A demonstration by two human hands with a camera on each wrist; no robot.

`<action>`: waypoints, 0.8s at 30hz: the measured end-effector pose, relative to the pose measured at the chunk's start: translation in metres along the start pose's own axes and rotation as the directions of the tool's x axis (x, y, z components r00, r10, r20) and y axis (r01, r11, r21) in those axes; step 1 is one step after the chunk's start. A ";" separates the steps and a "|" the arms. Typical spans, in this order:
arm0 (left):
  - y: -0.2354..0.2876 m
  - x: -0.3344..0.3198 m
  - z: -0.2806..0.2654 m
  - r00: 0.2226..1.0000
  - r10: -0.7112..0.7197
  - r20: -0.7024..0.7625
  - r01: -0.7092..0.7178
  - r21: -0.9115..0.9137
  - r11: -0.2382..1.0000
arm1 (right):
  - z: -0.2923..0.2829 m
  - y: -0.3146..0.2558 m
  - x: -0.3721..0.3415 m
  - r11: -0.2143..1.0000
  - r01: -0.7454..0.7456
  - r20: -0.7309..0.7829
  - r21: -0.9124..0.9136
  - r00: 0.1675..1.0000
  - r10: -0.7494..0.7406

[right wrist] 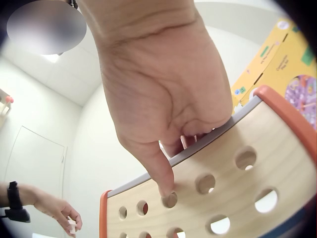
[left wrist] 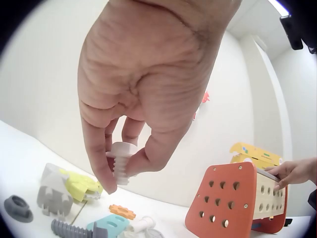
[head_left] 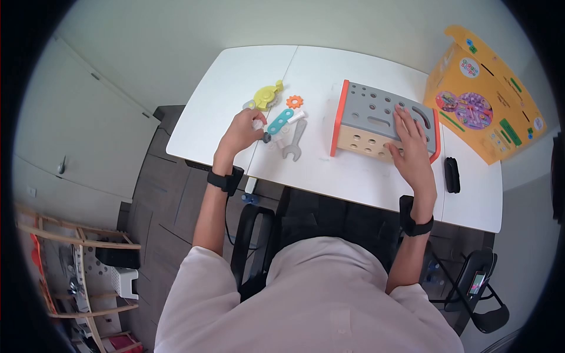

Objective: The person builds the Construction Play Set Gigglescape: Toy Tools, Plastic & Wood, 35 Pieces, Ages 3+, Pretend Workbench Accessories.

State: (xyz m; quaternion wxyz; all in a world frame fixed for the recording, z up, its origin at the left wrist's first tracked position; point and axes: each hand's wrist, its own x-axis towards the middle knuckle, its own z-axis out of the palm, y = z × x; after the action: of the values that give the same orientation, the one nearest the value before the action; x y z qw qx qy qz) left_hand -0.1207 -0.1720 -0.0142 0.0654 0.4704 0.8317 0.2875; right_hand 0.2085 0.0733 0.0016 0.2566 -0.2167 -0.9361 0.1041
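Note:
My left hand (head_left: pixel 240 130) pinches a white plastic screw (left wrist: pixel 122 161) between thumb and fingers, above the loose toy parts. Below it in the left wrist view are a grey screw (left wrist: pixel 74 231), a dark grey nut (left wrist: pixel 19 207), a teal strip (left wrist: pixel 110 226) and an orange gear (left wrist: pixel 122 211). My right hand (head_left: pixel 414 154) rests on the grey top of the toy workbench (head_left: pixel 366 108), its fingers spread over the holes. In the right wrist view the thumb touches the wooden side (right wrist: pixel 228 173) at one of its holes.
A grey wrench (head_left: pixel 294 141) lies between the small parts and the workbench. The yellow-green toy piece (head_left: pixel 266 96) is behind my left hand. A yellow box (head_left: pixel 482 94) stands at the back right, and a black case (head_left: pixel 452 175) lies near the right edge.

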 end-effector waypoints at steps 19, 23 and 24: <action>0.002 0.025 0.064 0.999 0.001 -0.043 0.012 0.302 0.953 | 0.001 0.002 -0.001 1.000 0.014 -0.043 0.009 0.999 -0.014; 0.005 0.035 0.078 0.998 -0.054 -0.045 0.067 0.371 0.926 | 0.002 0.002 -0.002 0.999 0.020 -0.050 0.048 0.999 -0.017; 0.002 0.039 0.081 0.998 -0.045 -0.044 0.058 0.371 0.927 | 0.003 0.003 -0.001 0.999 0.016 -0.056 0.044 0.998 -0.013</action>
State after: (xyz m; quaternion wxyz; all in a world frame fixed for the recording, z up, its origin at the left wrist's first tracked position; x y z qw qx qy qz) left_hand -0.1099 -0.1056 -0.0740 -0.0321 0.4471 0.8842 0.1310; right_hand 0.2089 0.0748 -0.0024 0.2883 -0.2070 -0.9275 0.1171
